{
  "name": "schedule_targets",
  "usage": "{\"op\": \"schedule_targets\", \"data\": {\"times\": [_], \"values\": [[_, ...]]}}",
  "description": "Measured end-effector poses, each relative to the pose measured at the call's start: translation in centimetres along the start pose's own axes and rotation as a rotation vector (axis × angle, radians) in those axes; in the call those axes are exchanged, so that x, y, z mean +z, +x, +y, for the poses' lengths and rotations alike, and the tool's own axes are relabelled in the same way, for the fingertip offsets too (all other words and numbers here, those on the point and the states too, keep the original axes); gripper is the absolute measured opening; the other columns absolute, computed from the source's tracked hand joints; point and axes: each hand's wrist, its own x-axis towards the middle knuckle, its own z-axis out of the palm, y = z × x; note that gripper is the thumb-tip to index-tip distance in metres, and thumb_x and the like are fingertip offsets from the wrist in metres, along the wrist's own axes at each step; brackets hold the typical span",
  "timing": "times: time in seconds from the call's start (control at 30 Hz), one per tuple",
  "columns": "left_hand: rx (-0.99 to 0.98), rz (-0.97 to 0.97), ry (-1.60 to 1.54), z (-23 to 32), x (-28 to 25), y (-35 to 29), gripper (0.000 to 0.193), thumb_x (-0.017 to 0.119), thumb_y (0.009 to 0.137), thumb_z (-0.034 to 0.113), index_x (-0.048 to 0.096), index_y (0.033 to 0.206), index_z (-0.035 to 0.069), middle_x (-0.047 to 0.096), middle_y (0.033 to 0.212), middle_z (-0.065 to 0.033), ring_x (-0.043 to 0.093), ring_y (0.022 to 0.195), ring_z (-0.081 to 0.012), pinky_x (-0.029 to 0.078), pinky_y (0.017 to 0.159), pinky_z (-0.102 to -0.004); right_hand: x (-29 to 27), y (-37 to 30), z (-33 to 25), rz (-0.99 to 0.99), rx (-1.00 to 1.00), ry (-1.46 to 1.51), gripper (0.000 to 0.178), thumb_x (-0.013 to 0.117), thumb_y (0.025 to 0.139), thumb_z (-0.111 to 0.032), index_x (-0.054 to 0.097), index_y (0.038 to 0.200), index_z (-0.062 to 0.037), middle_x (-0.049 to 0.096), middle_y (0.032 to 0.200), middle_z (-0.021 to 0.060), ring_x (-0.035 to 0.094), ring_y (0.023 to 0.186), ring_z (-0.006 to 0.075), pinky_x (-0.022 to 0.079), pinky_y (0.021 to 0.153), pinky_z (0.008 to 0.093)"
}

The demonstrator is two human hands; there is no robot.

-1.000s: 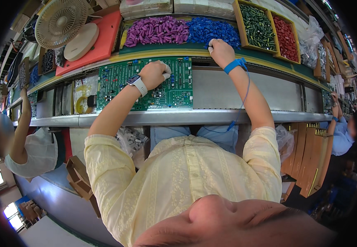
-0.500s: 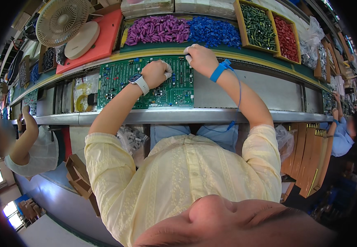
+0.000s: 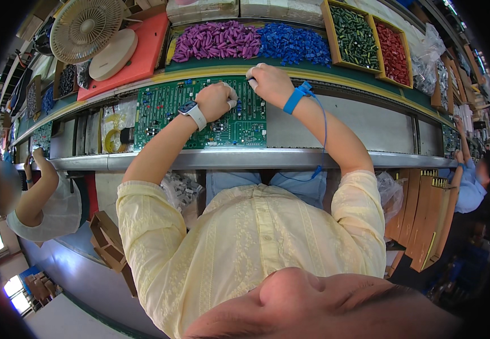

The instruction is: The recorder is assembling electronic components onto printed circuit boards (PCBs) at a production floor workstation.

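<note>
Left grip (image 3: pixel 214 103) rests on the green circuit board (image 3: pixel 239 134), fingers curled downward; whether they hold a part cannot be told, since the back of the hand hides what is beneath. Right grip (image 3: pixel 273 86) hangs just beside it, over the board's far right corner, thumb and forefinger pinched on a small dark piece (image 3: pixel 251 79), too small to tell its kind. White covers (image 3: pixel 250 73) sit on fingertips of both.

The board lies flat under the left grip, reaching out to its left and back toward the body, crowded with small components. Behind the left grip, at its wrist, is a watch with a pale band (image 3: pixel 196 116); behind the right grip, a blue wrist strap (image 3: pixel 294 100) trails a thin blue cord (image 3: pixel 325 131).

Beyond the left grip, on the worktop (image 3: pixel 208 66), is a heap of purple parts (image 3: pixel 216 40); straight beyond the right grip, a heap of blue parts (image 3: pixel 293 44). Farther to the right of the right grip stand two yellow-edged boxes (image 3: pixel 356 69), one of green parts (image 3: pixel 353 35), one of red parts (image 3: pixel 393 55).

Well to the left of the left grip, a fan (image 3: pixel 86 29) stands by an orange-red slab (image 3: pixel 150 45). Between both grips and the body runs a metal rail (image 3: pixel 228 160).
</note>
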Motion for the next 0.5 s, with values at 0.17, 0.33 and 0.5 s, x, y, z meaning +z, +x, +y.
{"op": "schedule_targets", "data": {"times": [0.17,0.33,0.5], "values": [[0.005,-0.014,-0.023,0.5,-0.8,0.0,0.015,0.066,0.071,0.015,0.065,0.082,0.006,0.062,0.078,-0.0108,0.059,0.077,-0.0268,0.047,0.070,-0.0357,0.4,0.1,0.1,-0.011,0.021,0.042,0.013,0.059,0.075,-0.013,0.062,0.085,-0.0050,0.060,0.087,0.0133,0.058,0.082,0.0318,0.046,0.071,0.0422],[-0.015,0.253,0.062,-3.3,-2.7,2.9,0.018,0.063,0.073,0.017,0.065,0.089,0.008,0.061,0.091,-0.0113,0.059,0.084,-0.0276,0.048,0.073,-0.0375,1.0,1.0,-0.2,-0.113,-0.030,0.101,0.016,0.058,0.074,-0.011,0.063,0.087,-0.0038,0.062,0.087,0.0154,0.058,0.084,0.0322,0.046,0.075,0.0418],[0.013,0.362,0.598,-7.1,-4.2,5.6,0.018,0.054,0.077,0.011,0.062,0.093,0.007,0.059,0.097,-0.0091,0.058,0.090,-0.0251,0.049,0.073,-0.0364,2.3,1.8,-0.3,-0.227,-0.110,0.146,0.019,0.058,0.074,-0.010,0.065,0.090,-0.0039,0.064,0.089,0.0145,0.059,0.085,0.0306,0.046,0.078,0.0391]]}}
